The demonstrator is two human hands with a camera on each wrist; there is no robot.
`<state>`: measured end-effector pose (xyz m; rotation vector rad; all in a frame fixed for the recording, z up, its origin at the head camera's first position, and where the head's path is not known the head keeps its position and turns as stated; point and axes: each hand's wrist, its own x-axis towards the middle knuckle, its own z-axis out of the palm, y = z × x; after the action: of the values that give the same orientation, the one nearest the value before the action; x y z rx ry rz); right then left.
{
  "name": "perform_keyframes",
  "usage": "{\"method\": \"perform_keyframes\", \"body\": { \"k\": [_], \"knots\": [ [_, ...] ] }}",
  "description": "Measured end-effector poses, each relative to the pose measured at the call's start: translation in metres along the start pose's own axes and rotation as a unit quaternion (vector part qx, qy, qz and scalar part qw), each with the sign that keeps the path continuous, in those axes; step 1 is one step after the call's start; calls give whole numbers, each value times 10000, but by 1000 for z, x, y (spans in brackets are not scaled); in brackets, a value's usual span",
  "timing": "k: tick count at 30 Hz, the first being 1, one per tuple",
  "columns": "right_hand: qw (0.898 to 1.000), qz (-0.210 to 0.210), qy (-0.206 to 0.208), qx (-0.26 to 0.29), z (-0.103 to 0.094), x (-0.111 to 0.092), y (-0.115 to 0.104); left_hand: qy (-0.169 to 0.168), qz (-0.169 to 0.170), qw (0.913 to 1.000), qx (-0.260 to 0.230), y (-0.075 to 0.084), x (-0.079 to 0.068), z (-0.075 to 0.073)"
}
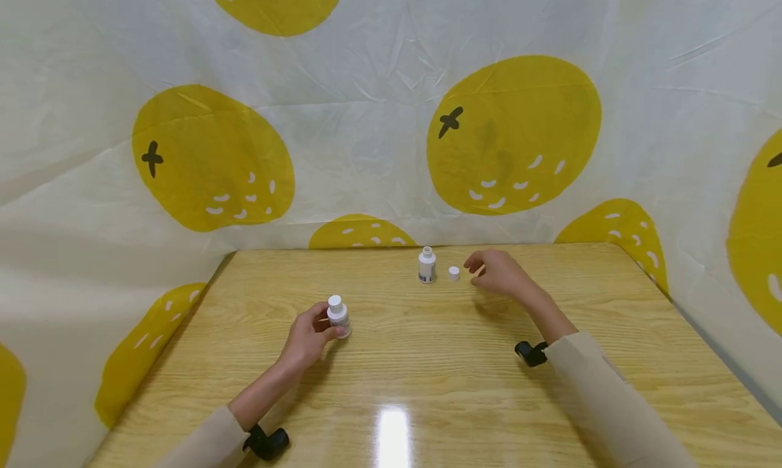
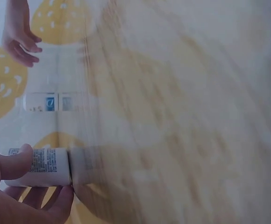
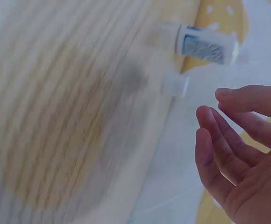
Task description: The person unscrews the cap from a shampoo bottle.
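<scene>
A small white bottle [image 1: 338, 318] with its white cap on stands on the wooden table. My left hand [image 1: 307, 339] grips it, thumb on one side and fingers on the other; the printed label [image 2: 44, 160] shows in the left wrist view. Farther back stands a second white bottle [image 1: 427, 267] without a cap, its neck bare. A loose white cap [image 1: 454, 273] lies just to its right. Beside that cap, a little to the right, hovers my right hand [image 1: 497, 275]. Its fingers are loosely bent, apart from the thumb, and hold nothing in the right wrist view.
The wood-grain table [image 1: 391, 366] runs back to a pale cloth [image 1: 360, 142] printed with large yellow fruit, which hangs behind and at the sides. Black wrist cameras [image 1: 266, 443] sit under both forearms. Glare falls on the table's front middle.
</scene>
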<state>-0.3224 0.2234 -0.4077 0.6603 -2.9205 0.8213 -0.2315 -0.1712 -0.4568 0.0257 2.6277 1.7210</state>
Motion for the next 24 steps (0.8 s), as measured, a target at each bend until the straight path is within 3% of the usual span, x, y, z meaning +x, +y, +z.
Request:
{"method": "perform_keyframes", "body": {
  "k": [9,24],
  "knots": [
    [9995,-41,-14,313,3,-20,-26,-132,357,9993,-10,3,3,8],
    [9957,-406,11,834,11,-42,-48,-597,532,9967,-114,21,11,38]
  ]
}}
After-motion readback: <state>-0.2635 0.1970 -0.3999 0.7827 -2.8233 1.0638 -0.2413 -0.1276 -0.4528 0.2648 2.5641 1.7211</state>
